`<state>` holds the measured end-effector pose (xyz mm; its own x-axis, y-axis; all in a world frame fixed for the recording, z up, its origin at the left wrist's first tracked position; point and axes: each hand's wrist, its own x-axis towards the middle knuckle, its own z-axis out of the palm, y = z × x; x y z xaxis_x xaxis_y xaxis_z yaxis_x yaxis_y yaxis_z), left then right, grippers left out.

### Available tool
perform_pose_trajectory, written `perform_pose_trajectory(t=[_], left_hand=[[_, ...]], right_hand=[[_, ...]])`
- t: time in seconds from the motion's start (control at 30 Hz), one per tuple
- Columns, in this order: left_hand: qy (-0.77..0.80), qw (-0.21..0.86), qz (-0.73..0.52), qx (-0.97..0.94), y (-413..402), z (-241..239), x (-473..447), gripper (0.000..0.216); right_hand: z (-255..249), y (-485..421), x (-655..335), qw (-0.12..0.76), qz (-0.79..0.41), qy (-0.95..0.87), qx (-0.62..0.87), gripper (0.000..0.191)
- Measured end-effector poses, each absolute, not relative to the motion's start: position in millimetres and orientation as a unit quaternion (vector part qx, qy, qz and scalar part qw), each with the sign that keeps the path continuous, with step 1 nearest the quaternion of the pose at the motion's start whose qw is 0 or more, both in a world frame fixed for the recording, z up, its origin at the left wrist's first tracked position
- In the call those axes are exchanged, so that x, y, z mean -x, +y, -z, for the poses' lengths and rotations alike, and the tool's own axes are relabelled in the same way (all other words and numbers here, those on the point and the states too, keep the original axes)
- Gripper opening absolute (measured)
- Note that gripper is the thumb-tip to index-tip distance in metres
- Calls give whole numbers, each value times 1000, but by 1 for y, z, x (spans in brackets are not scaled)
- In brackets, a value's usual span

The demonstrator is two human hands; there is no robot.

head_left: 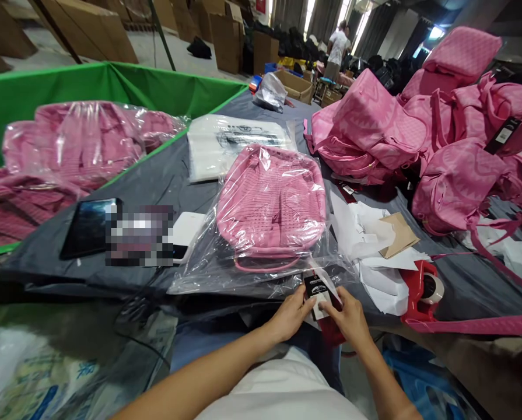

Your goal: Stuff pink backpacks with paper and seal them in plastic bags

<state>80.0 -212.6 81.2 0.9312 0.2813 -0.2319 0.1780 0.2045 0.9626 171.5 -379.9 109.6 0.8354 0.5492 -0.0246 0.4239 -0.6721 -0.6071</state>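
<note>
A pink backpack (272, 201) lies inside a clear plastic bag (199, 271) on the dark cloth in front of me. At the table's near edge, both hands are closed on a black and red hang tag (318, 291) with white print. My left hand (292, 313) pinches its left side, the thumb on its face. From the right, my right hand (350, 318) grips the same tag, its thumb near a pale label on it. The tag hangs close to the bag's lower right corner. Whether it is fastened to the backpack, I cannot tell.
Pink backpacks (370, 128) are heaped on the right. Bagged ones lie in a green-walled bin (173, 81) at left. A red tape dispenser (422, 291), torn paper (361, 227), a tablet (90, 227) and flat plastic bags (203, 146) surround the backpack. A person (337, 49) stands far back.
</note>
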Motion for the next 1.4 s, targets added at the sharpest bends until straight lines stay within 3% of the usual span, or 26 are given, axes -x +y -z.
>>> perform_pose_trajectory(t=[0.07, 0.13, 0.23, 0.33, 0.43, 0.6, 0.7, 0.9, 1.13, 1.3, 1.4], left_hand=[[157, 721, -31, -675, -204, -85, -71, 31], [140, 656, -124, -731, -197, -90, -66, 36], [-42, 440, -266, -857, -190, -98, -78, 35], [-296, 185, -268, -898, -186, -101, -106, 28], [-412, 70, -234, -878, -178, -95, -127, 16], [-459, 28, -199, -866, -163, -77, -122, 18], [-436, 12, -191, -880, -162, -72, -115, 30], [-430, 49, -168, -886, -156, -82, -114, 36], [-452, 129, -212, -857, -143, -95, -105, 35], [-447, 166, -201, -856, -140, -99, -104, 43], [-425, 188, -201, -862, -141, -99, -102, 48]], right_hand=[[-110, -389, -171, 245, -58, -287, 924, 31], [-109, -395, -167, 167, 14, -313, 935, 22], [-103, -395, -153, 88, 125, -372, 915, 14], [-95, -389, -133, 53, 203, -405, 890, 23], [-84, -393, -110, 49, 223, -411, 883, 27], [-63, -417, -92, 120, 195, -419, 879, 42], [-55, -428, -108, 112, 188, -376, 900, 56], [-42, -425, -124, 158, 176, -403, 884, 28], [-57, -452, -110, 147, 145, -523, 827, 32], [-102, -434, -167, 170, 278, -415, 849, 31], [-119, -386, -200, 184, 261, -412, 854, 41]])
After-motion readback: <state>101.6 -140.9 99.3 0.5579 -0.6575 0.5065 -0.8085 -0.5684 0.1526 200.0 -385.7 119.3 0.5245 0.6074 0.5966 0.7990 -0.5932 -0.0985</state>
